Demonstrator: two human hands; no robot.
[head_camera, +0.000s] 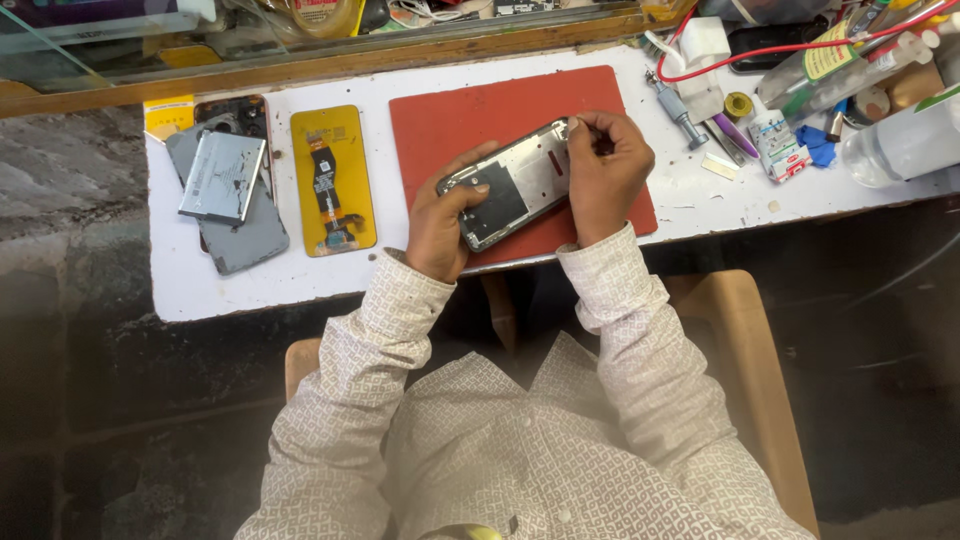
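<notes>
The fingers of the left hand (443, 222) are curled around the lower end of an opened phone frame (512, 186), with the thumb lying across its dark inner face and the other fingers wrapped under its edge. The left wrist is bent upward from a patterned white sleeve (395, 330), and the forearm comes in from the lower left. The right hand (606, 172) is closed into a loose fist at the upper end of the frame. Its fingertips are pressed together at the top corner of the frame, perhaps on a small tool, but what they pinch is too small to tell. The right forearm rises almost straight from the body.

The phone frame is tilted, its lower end toward the left hand, and it is held just above a red work mat (440, 120) on a white table (200, 290). To the left of the mat lies a yellow back panel (352, 135) with a dark flex cable on it. Further left a grey battery (222, 177) rests on another grey phone part (245, 240). At the right of the table, well apart from the hands, there are a red wire (760, 50), a clear plastic bottle (905, 145) and small tools.
</notes>
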